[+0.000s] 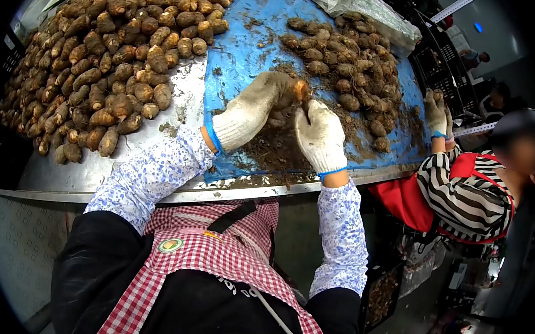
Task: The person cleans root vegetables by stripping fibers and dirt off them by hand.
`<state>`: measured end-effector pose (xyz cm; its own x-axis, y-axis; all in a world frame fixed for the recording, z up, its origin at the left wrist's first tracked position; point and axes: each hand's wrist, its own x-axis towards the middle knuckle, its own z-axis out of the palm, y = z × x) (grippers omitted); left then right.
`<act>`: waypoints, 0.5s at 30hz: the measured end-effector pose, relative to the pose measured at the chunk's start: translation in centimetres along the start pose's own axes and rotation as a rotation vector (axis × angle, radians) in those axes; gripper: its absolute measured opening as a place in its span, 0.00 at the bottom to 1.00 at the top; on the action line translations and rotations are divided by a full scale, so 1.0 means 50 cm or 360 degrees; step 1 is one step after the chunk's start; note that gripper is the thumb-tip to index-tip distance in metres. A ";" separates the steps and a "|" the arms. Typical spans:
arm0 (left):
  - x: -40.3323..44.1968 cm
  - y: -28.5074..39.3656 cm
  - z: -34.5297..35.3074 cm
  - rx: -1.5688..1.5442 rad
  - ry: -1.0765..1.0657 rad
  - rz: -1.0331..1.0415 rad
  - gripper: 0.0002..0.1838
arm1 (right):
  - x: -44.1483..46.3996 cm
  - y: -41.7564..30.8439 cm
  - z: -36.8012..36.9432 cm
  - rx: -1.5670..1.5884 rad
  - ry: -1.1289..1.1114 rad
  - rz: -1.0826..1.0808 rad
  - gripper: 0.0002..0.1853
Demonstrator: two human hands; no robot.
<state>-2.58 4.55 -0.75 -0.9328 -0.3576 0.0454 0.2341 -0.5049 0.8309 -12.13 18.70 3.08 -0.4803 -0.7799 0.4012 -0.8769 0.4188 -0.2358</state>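
My left hand (253, 110), in a soiled white knit glove with a blue cuff, is closed around a taro corm (301, 90). The corm's cut orange-brown end sticks out past my fingers. Right beside it, my right hand (322, 137), gloved the same way, has its fingers drawn together at the corm; whether they grip a small tool is hidden. Under both hands, dark soil and root scraps (275, 149) lie on a blue sheet (238, 47). A heap of hairy, soil-covered taro (355, 64) rests just beyond my right hand.
A large pile of cleaner taro (113, 63) covers the metal table (189, 93) at left. A clear plastic bag (377, 16) lies at the back. At right, a co-worker in a striped top (464, 193) has a gloved hand (435, 113) by the table edge, near black crates (442, 67).
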 end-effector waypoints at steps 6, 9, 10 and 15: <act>-0.009 0.013 0.014 -0.0032 0.0125 -0.0034 0.18 | -0.014 0.010 -0.012 0.0772 -0.0129 0.0452 0.18; -0.005 0.003 0.036 0.0657 0.0216 0.0056 0.16 | -0.008 -0.002 0.000 0.1153 -0.0141 0.0487 0.15; -0.005 0.002 0.039 0.0742 0.0259 0.0107 0.16 | -0.012 -0.009 0.003 0.1683 -0.0014 0.0442 0.14; -0.016 -0.002 0.022 0.0345 0.0352 0.0010 0.15 | -0.016 -0.024 0.023 0.1424 -0.0087 0.0557 0.14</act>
<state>-2.19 5.76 -0.26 -0.8437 -0.5344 -0.0511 0.1535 -0.3314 0.9309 -10.69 18.32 2.04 -0.6911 -0.7083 0.1437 -0.3364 0.1393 -0.9314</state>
